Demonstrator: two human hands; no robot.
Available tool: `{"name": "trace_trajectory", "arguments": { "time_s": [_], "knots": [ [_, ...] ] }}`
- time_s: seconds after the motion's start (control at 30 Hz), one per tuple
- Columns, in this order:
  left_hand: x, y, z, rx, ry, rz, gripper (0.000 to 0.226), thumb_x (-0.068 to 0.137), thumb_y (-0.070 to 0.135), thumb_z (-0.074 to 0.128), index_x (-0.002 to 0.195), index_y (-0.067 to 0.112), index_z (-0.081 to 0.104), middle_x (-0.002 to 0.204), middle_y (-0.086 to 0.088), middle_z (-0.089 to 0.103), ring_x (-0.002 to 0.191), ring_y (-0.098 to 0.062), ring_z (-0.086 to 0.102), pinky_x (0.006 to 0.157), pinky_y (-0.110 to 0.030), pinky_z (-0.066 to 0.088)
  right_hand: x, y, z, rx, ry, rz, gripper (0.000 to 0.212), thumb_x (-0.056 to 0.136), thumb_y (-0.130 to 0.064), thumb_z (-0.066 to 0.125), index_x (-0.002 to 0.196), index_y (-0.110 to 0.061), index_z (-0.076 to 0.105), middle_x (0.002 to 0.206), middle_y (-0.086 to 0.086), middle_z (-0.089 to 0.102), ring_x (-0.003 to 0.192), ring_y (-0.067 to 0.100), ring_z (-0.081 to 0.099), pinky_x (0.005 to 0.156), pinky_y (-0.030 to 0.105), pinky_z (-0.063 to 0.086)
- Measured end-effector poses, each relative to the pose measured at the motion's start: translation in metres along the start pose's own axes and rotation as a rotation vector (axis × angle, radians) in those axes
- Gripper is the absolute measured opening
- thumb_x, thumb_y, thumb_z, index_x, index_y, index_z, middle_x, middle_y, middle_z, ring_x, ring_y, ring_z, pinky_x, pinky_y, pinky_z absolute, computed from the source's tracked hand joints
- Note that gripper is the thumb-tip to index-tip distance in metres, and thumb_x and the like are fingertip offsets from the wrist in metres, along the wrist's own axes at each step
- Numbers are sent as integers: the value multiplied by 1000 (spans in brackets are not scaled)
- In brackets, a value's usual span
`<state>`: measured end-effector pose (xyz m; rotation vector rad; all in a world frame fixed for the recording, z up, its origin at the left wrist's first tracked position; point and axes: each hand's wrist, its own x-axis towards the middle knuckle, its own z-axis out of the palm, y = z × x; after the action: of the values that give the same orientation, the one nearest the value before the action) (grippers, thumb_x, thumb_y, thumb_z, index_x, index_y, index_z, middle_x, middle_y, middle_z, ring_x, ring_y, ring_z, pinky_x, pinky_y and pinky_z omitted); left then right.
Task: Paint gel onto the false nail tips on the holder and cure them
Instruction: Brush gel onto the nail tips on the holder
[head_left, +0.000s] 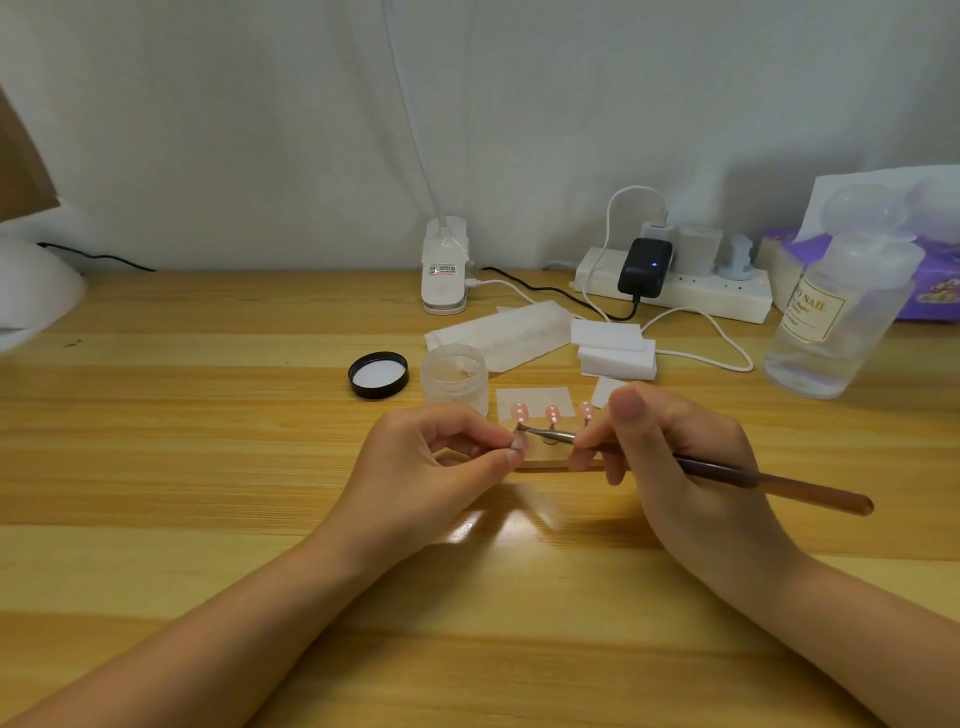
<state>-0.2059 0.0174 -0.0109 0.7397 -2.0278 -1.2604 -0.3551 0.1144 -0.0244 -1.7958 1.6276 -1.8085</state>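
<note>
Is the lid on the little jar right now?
No: the black lid lies upside down on the table, left of the open jar.

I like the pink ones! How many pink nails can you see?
3 on the holder: left nail, middle nail, right nail. The left hand pinches something small, maybe another; hands could hide more.

Both bare forearms reach up from the lower corners of the frame and meet just below centre. The left hand (431, 457) curls, its thumb and forefinger pinching a small pale nail tip (519, 442). The right hand (675, 457) grips a slim brown-handled brush (727, 475), thumb raised, fingers curled beneath.
</note>
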Motion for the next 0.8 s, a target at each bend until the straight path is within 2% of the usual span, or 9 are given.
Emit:
{"name": "trace_trajectory", "arguments": {
  "time_s": [0.2, 0.47, 0.63, 0.8],
  "knots": [
    [1, 0, 0, 19, 0, 4, 21, 70, 9, 75, 65, 29, 70, 72, 7, 69, 67, -1, 61, 58, -8, 44, -1, -2, 1, 41, -2, 22, 38, 87, -37, 38, 66, -17, 63, 59, -3, 64, 56, -4, 57, 58, 4, 39],
    [0, 1, 0, 13, -13, 15, 11, 71, 12, 75, 70, 23, 72, 74, 5, 70, 67, -1, 60, 58, -9, 46, -2, -4, -1, 76, 47, 31, 47, 88, -41, 36, 63, -12, 62, 53, -1, 60, 55, -3, 55, 56, 5, 38],
    [0, 0, 0, 6, -8, 25, 14, 70, 11, 75, 68, 24, 71, 73, 4, 69, 67, -2, 60, 59, -9, 46, 0, -4, 0, 11, 1, 12, 42, 88, -34, 37, 69, -9, 64, 61, -15, 60, 60, -7, 57, 59, 3, 38],
    [0, -1, -1, 15, -2, 25, 22, 70, 7, 75, 66, 28, 70, 71, 8, 69, 66, 1, 59, 58, -8, 43, -1, -3, 1, 33, -17, 31, 43, 87, -35, 40, 65, -8, 66, 58, -4, 63, 54, -5, 56, 56, 3, 38]
  ]
}}
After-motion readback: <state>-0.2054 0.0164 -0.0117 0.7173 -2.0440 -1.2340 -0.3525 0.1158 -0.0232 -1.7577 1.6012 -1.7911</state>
